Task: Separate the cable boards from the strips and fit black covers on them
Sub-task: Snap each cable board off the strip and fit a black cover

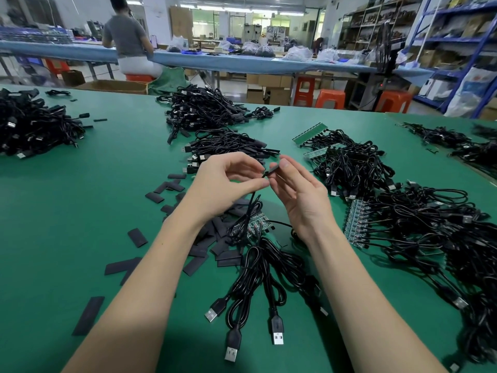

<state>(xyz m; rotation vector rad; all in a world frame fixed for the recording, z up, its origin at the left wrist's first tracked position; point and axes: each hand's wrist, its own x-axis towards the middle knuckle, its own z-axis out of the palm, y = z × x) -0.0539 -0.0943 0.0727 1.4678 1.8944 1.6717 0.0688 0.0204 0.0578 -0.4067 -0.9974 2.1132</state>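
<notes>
Both hands are raised over the green table (pixel 80 189). My left hand (pixel 226 184) pinches the end of a black cable (pixel 251 203) that hangs down to the table. My right hand (pixel 298 192) pinches a black cover (pixel 274 168) at that cable end, thumb on top. Whether a board sits inside the cover is hidden. Below the hands lies a strip of cable boards (pixel 255 224) with its USB cables (pixel 258 278) trailing toward me. Loose black covers (pixel 223 249) lie scattered beneath and left of the strip.
More strips with cables (pixel 357 224) lie to the right. Covered cables are heaped behind the hands (pixel 228 146), farther back (pixel 204 109) and at far left (pixel 35 125). A person (pixel 126 36) sits at another bench beyond the table's far edge.
</notes>
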